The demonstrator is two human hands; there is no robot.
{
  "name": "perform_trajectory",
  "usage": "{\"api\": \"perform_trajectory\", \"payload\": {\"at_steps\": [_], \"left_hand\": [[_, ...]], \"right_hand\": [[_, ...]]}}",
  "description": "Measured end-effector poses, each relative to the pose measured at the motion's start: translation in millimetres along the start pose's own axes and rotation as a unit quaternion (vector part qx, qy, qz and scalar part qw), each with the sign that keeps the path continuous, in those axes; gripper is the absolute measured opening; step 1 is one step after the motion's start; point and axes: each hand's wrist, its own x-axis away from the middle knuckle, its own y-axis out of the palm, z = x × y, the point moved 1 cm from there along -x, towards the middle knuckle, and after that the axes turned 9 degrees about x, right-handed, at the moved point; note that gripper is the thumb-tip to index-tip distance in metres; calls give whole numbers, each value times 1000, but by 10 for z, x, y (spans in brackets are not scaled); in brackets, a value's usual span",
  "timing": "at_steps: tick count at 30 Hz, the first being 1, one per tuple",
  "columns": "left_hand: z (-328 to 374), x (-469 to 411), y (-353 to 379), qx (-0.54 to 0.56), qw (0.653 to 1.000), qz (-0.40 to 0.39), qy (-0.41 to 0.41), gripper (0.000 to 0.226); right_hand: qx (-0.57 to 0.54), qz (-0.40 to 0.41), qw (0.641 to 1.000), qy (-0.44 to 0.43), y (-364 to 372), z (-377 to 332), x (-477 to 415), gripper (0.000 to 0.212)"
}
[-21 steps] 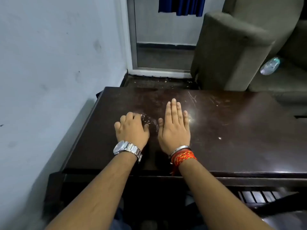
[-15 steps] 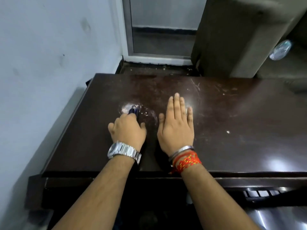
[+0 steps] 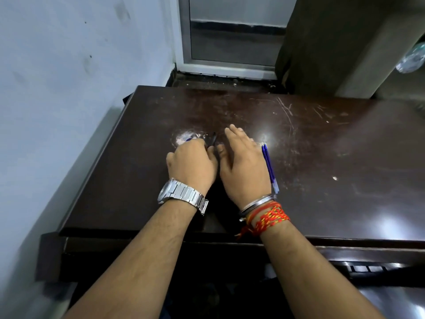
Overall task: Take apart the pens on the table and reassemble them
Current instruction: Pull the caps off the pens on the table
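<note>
Fingers [image 3: 198, 143] of the left hand [image 3: 192, 164] are curled down tight against the table [image 3: 322, 157], closed over pen parts: a dark pen [image 3: 213, 140] juts out from the grip toward 1 o'clock, and a small blue pen end [image 3: 188, 139] pokes out at the knuckles' 11 o'clock; how much else lies under the palm is hidden. Just beside it at 3 o'clock, the right hand [image 3: 246, 169] has its fingers [image 3: 236, 137] straight and together, holding nothing, pointing toward 11 o'clock with the hand tipped so its thumb side faces the left hand; whether the palm touches the wood I cannot tell. Two blue refills [image 3: 269, 168] lie side by side on the table, right along the outer edge of the right hand at its 3 o'clock, running from 12 to 5 o'clock with their pale ends nearest the wrist. A silver wristwatch [image 3: 179, 195] sits on the left wrist, a steel bangle [image 3: 257, 203] and a red and yellow thread [image 3: 269, 218] on the right. The tabletop is dark brown, scratched and glossy, with bright glare spots. At the table's 9 o'clock stands a pale wall [image 3: 69, 65], at 12 o'clock a white door frame [image 3: 184, 42], at 2 o'clock a grey-brown armchair [image 3: 333, 42] with a blurred clear bottle [image 3: 411, 58] on its seat
</note>
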Motion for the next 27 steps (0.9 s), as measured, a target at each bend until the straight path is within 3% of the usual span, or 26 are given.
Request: {"api": "perform_trajectory", "payload": {"at_steps": [3,6,16,21,24,27], "left_hand": [[68,108,-73,122,992,-34,-10,21],[68,205,-82,190,979,-67,-44,20],[59,186,-36,300,952,-43,-29,16],[-21,160,-25,339,933,-97,-69,20],[-85,194,-54,317,931,-123,-134,47],[-160,136,-103,381,889,-68,-243,40]], "right_hand": [[-154,29,984,85,-9,-20,1,34],[-267,-25,948,174,18,-22,-9,31],[-494,11,821,285,59,-23,-81,15],[-515,34,807,286,50,-17,-118,9],[-510,80,807,286,46,22,-186,10],[-410,94,863,279,49,122,-231,14]]}}
